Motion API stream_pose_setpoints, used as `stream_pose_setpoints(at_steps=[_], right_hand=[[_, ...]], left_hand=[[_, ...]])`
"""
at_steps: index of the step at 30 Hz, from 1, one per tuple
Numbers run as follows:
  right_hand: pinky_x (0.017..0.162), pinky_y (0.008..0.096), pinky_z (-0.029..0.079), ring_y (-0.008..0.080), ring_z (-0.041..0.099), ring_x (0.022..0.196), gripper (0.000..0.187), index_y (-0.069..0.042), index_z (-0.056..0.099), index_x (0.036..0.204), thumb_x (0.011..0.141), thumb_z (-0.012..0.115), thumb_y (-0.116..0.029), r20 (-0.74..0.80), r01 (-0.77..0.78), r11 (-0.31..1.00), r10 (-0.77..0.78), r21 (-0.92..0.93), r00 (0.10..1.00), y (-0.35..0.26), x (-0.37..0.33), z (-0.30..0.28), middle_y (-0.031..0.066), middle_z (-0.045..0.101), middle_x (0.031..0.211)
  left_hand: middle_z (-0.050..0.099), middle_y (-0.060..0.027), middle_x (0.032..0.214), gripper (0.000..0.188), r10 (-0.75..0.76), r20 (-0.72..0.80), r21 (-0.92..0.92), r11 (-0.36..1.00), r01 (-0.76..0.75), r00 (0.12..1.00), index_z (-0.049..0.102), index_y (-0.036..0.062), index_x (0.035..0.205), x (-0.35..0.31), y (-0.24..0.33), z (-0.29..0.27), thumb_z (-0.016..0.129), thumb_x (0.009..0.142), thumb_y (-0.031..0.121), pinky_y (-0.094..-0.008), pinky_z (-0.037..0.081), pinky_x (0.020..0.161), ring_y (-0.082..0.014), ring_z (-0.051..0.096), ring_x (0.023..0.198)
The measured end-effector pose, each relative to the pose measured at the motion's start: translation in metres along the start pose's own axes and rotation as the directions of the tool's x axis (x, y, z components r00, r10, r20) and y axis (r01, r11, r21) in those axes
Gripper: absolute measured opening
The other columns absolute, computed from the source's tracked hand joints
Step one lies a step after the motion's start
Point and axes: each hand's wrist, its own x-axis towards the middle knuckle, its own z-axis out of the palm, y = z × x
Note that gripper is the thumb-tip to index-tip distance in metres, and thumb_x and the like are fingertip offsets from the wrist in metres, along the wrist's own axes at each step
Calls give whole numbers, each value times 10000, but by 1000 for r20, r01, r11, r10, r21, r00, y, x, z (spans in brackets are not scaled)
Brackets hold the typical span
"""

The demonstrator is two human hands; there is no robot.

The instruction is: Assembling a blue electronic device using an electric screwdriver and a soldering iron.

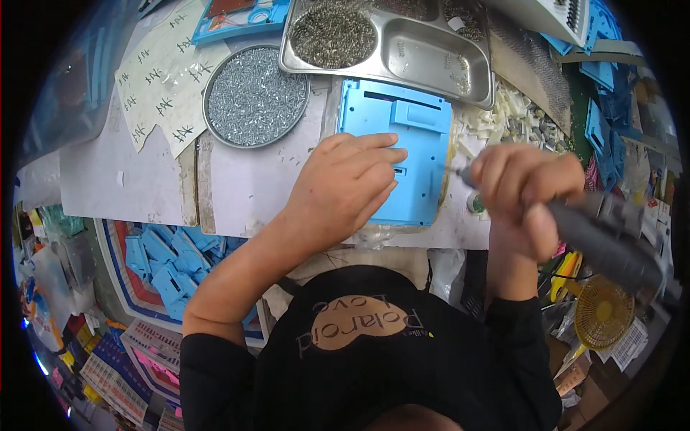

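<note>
A light-blue plastic casing (420, 188) with small holes and a slot lies flat on the worktable. Across its left side rests my left hand (346, 179), the fingers stretched out over the surface. My right hand (528, 183) is wrapped around a dark electric screwdriver (611, 241), held to the right of the casing. The tool is slightly blurred, and its tip points left toward the casing's right edge. I cannot tell whether the tip carries a screw.
A round tray of small screws (257, 93) sits beyond my left hand. Behind the casing stands a steel compartment tray (392, 80) with metal parts. Small pale pieces (514, 115) are heaped at right. Below left, a bin (118, 276) holds blue parts; a yellow fan (605, 312) is lower right.
</note>
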Motion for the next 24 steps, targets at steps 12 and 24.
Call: stream_pose_setpoints(at_steps=[12, 24], right_hand=[[553, 344, 435, 167, 478, 535, 200, -77, 476, 859, 914, 662, -126, 11, 32, 997, -33, 67, 999, 17, 32, -23, 29, 497, 602], [578, 334, 380, 138, 416, 542, 192, -63, 516, 964, 931, 650, -197, 27, -122, 992, 121, 20, 992, 53, 59, -44, 6, 445, 594]], left_hand=[[722, -66, 1224, 101, -52, 24, -24, 998, 52, 998, 610, 70, 880, 1, 0, -2, 711, 872, 65, -422, 460, 946, -259, 647, 1227], [733, -62, 1204, 122, -86, 17, -73, 994, 87, 996, 632, 79, 886, 1, 1, -1, 745, 846, 62, -417, 473, 943, -248, 655, 1216]])
